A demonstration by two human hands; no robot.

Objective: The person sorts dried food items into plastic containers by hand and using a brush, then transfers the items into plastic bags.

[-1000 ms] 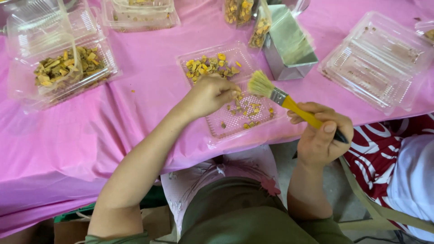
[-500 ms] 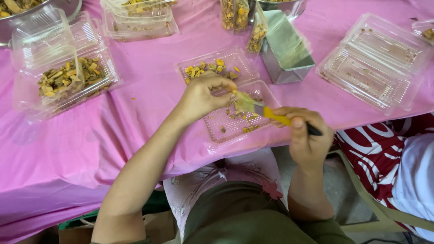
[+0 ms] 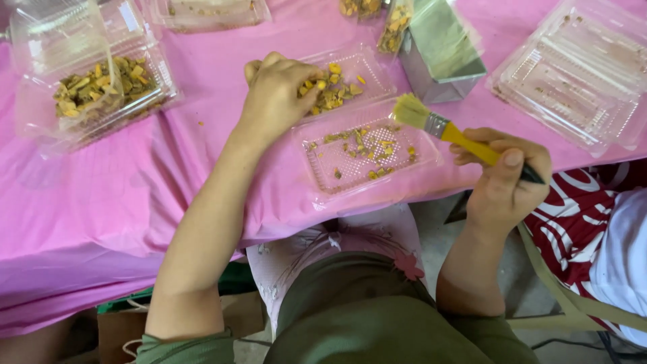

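Pink cloth covers the desk (image 3: 101,202), the largest thing in view, draped over the near edge toward the person's lap. On it lie several clear plastic clamshell boxes: an empty, open one at far right (image 3: 579,67), one at far left (image 3: 87,87) heaped with yellowish-brown chopped pieces, and an open tray (image 3: 350,135) straight ahead, hinged flat so both halves face up. Its far half holds a small pile of yellow pieces (image 3: 330,91); its near half has only scattered bits. Behind it stands a grey metal scoop-like container (image 3: 441,50), tilted with its mouth toward the tray.

The left hand (image 3: 276,94) rests on the far half of the tray, fingers curled down over the pile, seemingly pinching or steadying pieces; whether it actually grips any cannot be told. The right hand (image 3: 502,182) is closed around the dark end of a yellow-handled brush (image 3: 448,128), held above the desk edge with the pale bristles angled toward the tray's near half, just above its right corner.
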